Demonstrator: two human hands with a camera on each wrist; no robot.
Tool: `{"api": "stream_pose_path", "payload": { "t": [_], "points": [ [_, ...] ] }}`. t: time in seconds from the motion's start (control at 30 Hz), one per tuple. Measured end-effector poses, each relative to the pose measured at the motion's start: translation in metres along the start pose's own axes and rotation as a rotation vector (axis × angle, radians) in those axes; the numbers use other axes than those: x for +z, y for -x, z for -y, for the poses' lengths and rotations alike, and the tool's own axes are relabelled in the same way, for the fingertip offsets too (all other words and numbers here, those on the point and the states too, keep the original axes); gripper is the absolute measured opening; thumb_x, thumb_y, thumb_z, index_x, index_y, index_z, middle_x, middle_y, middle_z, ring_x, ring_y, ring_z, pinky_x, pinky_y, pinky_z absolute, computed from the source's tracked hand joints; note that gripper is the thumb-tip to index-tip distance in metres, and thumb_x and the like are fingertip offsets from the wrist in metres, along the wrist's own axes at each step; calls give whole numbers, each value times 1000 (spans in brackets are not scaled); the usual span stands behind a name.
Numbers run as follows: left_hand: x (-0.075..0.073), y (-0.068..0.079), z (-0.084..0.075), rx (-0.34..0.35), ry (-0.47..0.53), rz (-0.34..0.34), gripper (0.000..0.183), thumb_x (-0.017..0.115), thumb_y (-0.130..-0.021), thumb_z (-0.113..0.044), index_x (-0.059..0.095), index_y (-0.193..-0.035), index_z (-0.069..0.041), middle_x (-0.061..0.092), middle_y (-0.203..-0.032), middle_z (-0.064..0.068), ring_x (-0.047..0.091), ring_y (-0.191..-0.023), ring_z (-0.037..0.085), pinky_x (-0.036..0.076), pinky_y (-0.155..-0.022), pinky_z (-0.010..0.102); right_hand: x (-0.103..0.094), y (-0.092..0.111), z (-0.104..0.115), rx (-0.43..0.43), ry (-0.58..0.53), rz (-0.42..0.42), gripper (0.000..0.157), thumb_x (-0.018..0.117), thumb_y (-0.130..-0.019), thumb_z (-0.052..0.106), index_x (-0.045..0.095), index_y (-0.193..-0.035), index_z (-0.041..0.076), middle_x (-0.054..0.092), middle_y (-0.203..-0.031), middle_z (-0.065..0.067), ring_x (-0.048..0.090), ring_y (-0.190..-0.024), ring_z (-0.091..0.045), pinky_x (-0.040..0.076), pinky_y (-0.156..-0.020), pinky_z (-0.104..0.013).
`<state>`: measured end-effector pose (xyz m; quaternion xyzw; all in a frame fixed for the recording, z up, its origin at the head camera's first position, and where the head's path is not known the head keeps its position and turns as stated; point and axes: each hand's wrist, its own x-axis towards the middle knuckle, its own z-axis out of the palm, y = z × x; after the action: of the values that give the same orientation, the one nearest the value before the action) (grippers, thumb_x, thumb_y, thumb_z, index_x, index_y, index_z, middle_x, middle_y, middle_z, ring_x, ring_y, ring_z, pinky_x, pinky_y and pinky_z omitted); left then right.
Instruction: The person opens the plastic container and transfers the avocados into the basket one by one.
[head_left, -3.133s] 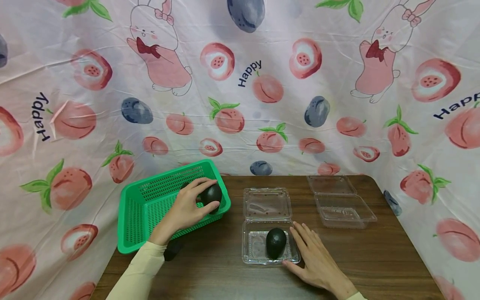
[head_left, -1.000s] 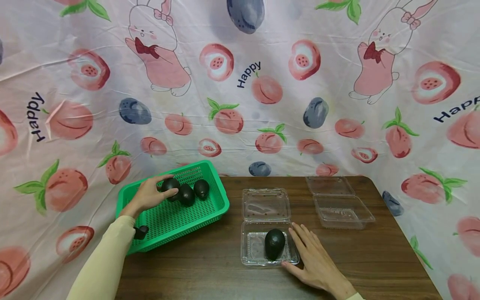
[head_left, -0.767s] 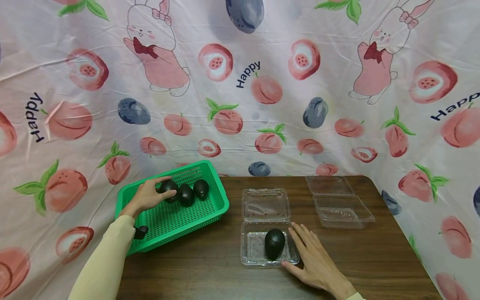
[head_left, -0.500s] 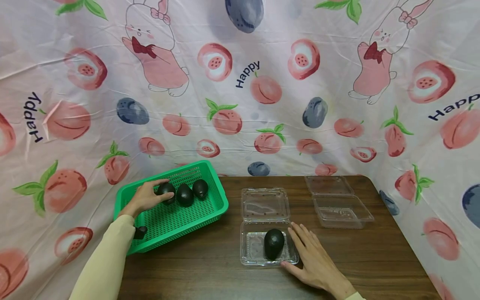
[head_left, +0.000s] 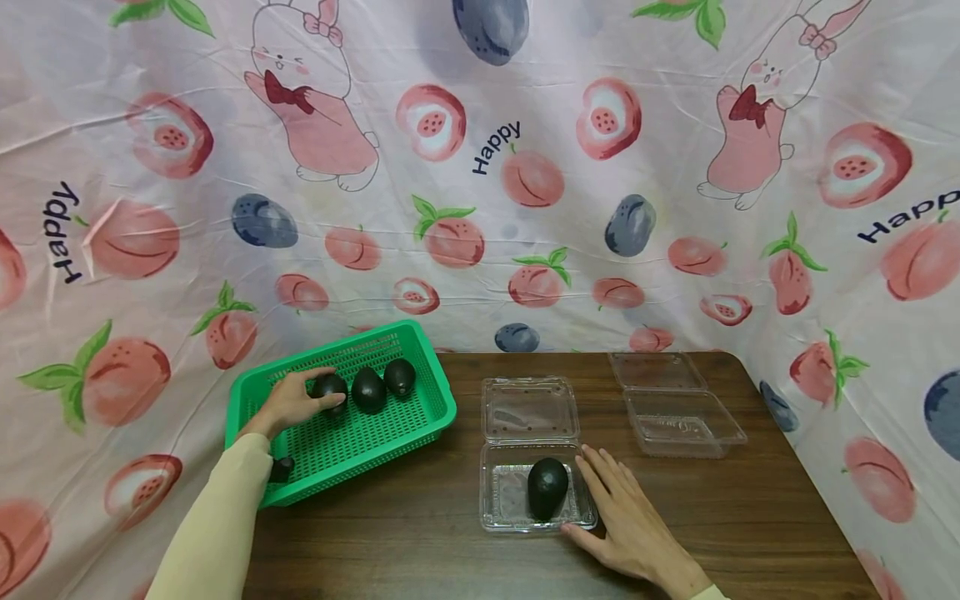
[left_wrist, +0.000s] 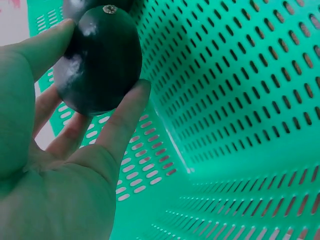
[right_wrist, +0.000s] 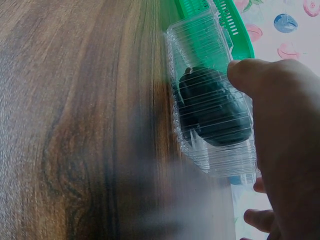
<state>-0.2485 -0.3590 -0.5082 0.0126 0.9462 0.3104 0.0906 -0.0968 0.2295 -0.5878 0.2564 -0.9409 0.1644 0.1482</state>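
Note:
In the head view my left hand (head_left: 294,402) reaches into the green plastic basket (head_left: 341,479) at the left. Its thumb and fingers grip a dark avocado (left_wrist: 102,60), whose stem end shows in the left wrist view. Two more avocados, a middle one (head_left: 369,390) and a right one (head_left: 400,377), lie beside it in the basket. My right hand (head_left: 626,521) lies with straight fingers along the right side of an open clear plastic clamshell box (head_left: 504,527). Inside that box sits a single avocado (head_left: 547,487), seen through the ribbed wall in the right wrist view.
A second open clamshell box (head_left: 686,429) stands farther back at the right of the brown wooden table (head_left: 420,550). Behind the table hangs a cloth (head_left: 540,225) printed with peaches and rabbits. A small black device (head_left: 281,469) is at my left wrist.
My left hand has gone from the basket's right end to its left part. Over the last second, it and the avocado it grips shifted slightly down and left, away from the middle avocado. My right hand stayed put.

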Motion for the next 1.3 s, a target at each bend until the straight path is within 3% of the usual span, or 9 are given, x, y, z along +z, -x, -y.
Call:
{"api": "stream_pose_path", "payload": {
  "t": [0.27, 0.5, 0.77, 1.3],
  "points": [
    [9, 0, 5, -39, 38, 8, 80, 74, -111, -39, 41, -173, -3, 37, -173, 41, 52, -149, 63, 56, -111, 73, 2, 1, 0, 6, 7, -4, 101, 84, -94, 65, 51, -169, 4, 49, -177, -19, 53, -159, -48, 49, -122, -70],
    [14, -4, 9, -55, 33, 9, 81, 74, -111, -39, 40, -174, -3, 35, -175, 41, 42, -155, 66, 50, -115, 79, 3, 2, 0, 20, 22, -9, 101, 82, -95, 67, 50, -170, 8, 48, -179, -14, 52, -161, -44, 47, -128, -58],
    [18, -6, 9, -64, 44, -4, 81, 74, -111, -40, 40, -174, -3, 31, -177, 41, 31, -159, 68, 43, -120, 83, 1, 0, 0, 8, 15, 2, 102, 84, -94, 65, 51, -168, 4, 50, -177, -19, 54, -159, -47, 48, -121, -70],
    [19, -8, 9, -46, 13, -15, 87, 76, -109, -46, 39, -174, -2, 30, -178, 40, 30, -161, 67, 41, -121, 84, 3, 1, -1, -2, 5, 1, 101, 84, -95, 63, 51, -168, 2, 49, -176, -22, 53, -158, -50, 50, -122, -70]
  ]
}}
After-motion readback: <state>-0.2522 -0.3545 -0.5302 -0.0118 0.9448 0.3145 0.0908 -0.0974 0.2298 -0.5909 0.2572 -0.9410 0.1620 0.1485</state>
